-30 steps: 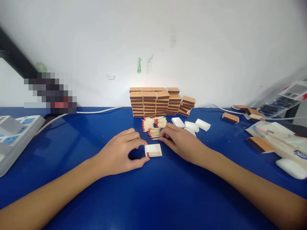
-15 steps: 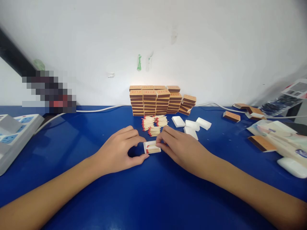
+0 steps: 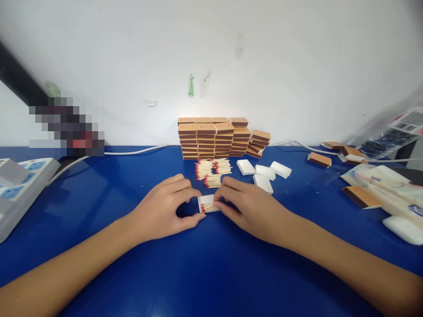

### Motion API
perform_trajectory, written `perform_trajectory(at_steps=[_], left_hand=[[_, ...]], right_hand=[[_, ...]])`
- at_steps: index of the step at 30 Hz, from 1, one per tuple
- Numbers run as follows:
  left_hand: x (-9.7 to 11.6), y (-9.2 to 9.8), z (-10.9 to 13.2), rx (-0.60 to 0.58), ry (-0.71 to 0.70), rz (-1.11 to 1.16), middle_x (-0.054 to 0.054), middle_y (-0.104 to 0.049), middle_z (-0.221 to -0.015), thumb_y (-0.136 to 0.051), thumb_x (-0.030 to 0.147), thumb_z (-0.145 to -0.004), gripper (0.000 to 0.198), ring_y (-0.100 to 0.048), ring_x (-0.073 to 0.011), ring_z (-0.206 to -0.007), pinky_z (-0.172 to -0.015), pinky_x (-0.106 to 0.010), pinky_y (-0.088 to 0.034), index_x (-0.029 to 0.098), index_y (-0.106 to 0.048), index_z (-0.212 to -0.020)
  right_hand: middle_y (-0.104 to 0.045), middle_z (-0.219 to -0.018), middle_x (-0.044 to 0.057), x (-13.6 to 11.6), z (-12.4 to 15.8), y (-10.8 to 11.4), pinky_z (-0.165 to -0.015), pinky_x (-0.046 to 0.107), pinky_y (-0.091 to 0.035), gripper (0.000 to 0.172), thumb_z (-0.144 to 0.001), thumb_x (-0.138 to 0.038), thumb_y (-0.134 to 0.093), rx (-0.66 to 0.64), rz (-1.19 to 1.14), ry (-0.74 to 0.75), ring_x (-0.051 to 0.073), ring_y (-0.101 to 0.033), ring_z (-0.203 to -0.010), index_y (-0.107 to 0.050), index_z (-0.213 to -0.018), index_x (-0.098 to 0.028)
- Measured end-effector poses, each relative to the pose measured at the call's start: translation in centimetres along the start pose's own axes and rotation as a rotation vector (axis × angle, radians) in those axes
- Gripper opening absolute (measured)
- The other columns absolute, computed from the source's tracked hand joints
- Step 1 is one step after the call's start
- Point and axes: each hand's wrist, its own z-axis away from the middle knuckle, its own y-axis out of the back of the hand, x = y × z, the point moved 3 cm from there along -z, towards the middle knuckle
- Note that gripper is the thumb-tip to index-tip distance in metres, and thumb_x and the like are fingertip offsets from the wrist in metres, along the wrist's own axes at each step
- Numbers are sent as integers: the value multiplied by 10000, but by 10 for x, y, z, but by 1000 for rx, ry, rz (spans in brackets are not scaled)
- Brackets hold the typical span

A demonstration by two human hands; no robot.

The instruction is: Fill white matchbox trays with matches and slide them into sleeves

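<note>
Head view: both hands meet at a white tray (image 3: 205, 203) of matches on the blue table (image 3: 211, 264).
The left hand (image 3: 163, 209) pinches the tray's left end between thumb and forefinger. The right hand (image 3: 247, 204) covers its right end, fingers bunched, grip unclear. Loose matches (image 3: 213, 171) lie just behind.

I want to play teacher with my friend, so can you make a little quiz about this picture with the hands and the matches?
1. True or false: the left hand touches the match tray, and the right hand rests on it too.
2. What colour is the table? A red, B blue, C green.
3. Fill in: behind the loose matches stands a stack of ____.

Key: 1 true; 2 B; 3 matchboxes.
</note>
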Motion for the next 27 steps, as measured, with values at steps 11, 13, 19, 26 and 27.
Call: perform_trajectory(at_steps=[11,13,19,26,27], left_hand=[[-1,-1,0,-49,22,23,-28,-636,-813,-749,356,-931,230,-562,-197,-807,-752,-348,-493,191,-744,-1090],[-1,-1,0,-48,21,26,-28,-637,-817,-751,357,-930,231,-562,-197,-808,-756,-349,-493,189,-744,-1090],[0,-1,1,-48,19,29,-29,-634,-812,-742,340,-934,219,-563,-198,-808,-754,-348,-492,185,-745,-1089],[-1,-1,0,-43,11,26,-28,-637,-811,-750,335,-929,221,-565,-198,-804,-761,-352,-495,183,-745,-1089],[-1,-1,1,-43,9,25,-27,-634,-809,-752,335,-928,222,-564,-199,-802,-759,-353,-493,180,-745,-1087]], right_hand=[[-630,-897,33,31,-6,-10,-630,289,-439,114,-1013,-186,-604,168,28,-67,153,-583,-712,-717,-1017,-197],[-631,-913,34,34,-6,-11,-646,296,-443,104,-1009,-190,-617,145,44,-81,157,-588,-725,-721,-1013,-194],[-637,-936,40,35,-7,-9,-667,305,-448,115,-1023,-207,-599,124,69,-115,166,-593,-747,-713,-1017,-196],[-639,-945,37,36,-7,-10,-669,307,-444,82,-1011,-208,-613,114,67,-127,174,-598,-764,-690,-1039,-211],[-637,-945,37,36,-7,-10,-666,309,-442,81,-1013,-212,-611,110,70,-132,174,-593,-759,-689,-1035,-210]])
